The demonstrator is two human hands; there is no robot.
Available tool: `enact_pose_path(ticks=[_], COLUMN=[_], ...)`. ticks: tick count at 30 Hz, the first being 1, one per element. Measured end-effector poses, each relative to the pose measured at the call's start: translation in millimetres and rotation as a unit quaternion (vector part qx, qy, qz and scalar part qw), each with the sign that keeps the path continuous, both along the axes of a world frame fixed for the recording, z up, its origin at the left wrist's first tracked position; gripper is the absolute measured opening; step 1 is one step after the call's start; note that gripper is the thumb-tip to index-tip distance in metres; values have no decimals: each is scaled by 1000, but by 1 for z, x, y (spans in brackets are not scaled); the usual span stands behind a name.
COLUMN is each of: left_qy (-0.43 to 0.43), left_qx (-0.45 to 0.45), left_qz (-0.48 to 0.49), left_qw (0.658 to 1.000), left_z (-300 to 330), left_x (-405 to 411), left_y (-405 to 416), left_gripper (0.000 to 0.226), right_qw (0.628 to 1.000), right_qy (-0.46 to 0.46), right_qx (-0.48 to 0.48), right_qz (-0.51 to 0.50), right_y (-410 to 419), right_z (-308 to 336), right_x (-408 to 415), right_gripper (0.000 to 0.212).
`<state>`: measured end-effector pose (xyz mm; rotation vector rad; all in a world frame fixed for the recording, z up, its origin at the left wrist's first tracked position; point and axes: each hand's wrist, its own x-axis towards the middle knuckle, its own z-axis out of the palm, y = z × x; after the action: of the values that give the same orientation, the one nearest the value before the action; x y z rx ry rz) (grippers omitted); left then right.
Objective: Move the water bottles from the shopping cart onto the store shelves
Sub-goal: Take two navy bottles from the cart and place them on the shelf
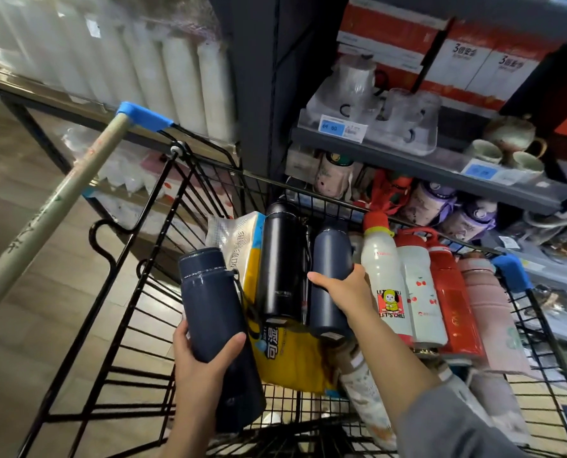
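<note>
Left grip (198, 352): fingers and thumb wrapped round the lower body of a dark blue bottle (217, 322), held lifted above the cart's open side, cap tilted away from the person. Right grip (345, 289): curled over the middle of a second dark blue bottle (330, 276), which lies in the shopping cart (137, 292) between a black bottle (280, 262) on its left and a white bottle with a red cap (383, 276) on its right; thumb on the near flank, fingers hidden behind the body. Further right lie a white cherry-print bottle (422, 292), a red bottle (454, 299) and a pink bottle (492, 312), packed side by side and touching. Likely hazards, as judged from this layout: smooth, rounded bodies held one-handed may slip, especially the left one, gripped low with its weight above the hand; drawing the right bottle out of a tight row may drag or roll its neighbours; a strap trailing from the left bottle could catch on the cart wire. The bottles rest on yellow packets (292, 361) over the wire floor, an uneven, yielding bed. Beyond the cart's far rim stands a grey store shelf (440, 160) bearing glass cups, ceramic mugs and red-and-white boxes, with purple bottles (450, 209) on the tier below; free space there looks limited, so placed bottles may knock existing stock. To the left, a rack of white wrapped rolls; wooden floor beneath.
</note>
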<state>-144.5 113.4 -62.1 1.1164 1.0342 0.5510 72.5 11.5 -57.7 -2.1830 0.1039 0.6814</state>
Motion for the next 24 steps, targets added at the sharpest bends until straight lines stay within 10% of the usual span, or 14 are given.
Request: enact_pose_path(ticks=[24], left_qy=[-6], left_qx=[170], left_qz=[-68], left_qw=[983], left_z=[68], left_x=[60], left_y=[-101], left_gripper=[98], right_qw=[960], right_qy=[-139], right_qx=[245], right_qz=[-3], right_y=[-160], right_z=[85], right_x=[8], right_gripper=[91])
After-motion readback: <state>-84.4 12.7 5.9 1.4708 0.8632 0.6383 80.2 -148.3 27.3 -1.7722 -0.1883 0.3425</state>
